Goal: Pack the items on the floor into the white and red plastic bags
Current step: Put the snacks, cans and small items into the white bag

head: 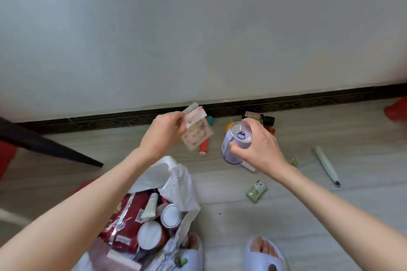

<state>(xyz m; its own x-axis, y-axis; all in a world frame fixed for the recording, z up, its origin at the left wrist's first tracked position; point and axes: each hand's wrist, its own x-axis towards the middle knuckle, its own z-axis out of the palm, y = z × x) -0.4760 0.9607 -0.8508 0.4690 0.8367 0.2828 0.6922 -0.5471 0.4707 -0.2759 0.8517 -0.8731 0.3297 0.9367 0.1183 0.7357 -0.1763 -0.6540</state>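
Two hands were loaded at once, both raised above the floor and ahead of the open white plastic bag (176, 174), which stood low between the person's forearms, its mouth nearer to the left forearm than to the right.

Furthest left, a strip of red plastic bag (6, 156) showed at the frame edge, too cut off to tell whether it was open. The white bag already held a dark red foil pouch (125, 215), a pale squeeze tube (150, 204) and two round white-lidded tins (170, 215).

The left hand (163, 132) pinched several flat pink-and-white paper sachets (196, 132) between thumb and fingertips. They hung up and away from the bag mouth, so the bag lay back toward the body and almost straight below that wrist.

The right hand (259, 147) had its fingers curled round a lilac cylindrical drink can (236, 143), gripped near the top, its long axis tilted with the lid facing up toward the camera. From it the bag lay down and to the left, the farther reach, I judged.

Still on the floor to the right were a red-capped tube (203, 148), a small dark bottle (267, 120), two green sachets (256, 190) and a white pen-like stick (326, 165) lying aslant, well clear of both hands.
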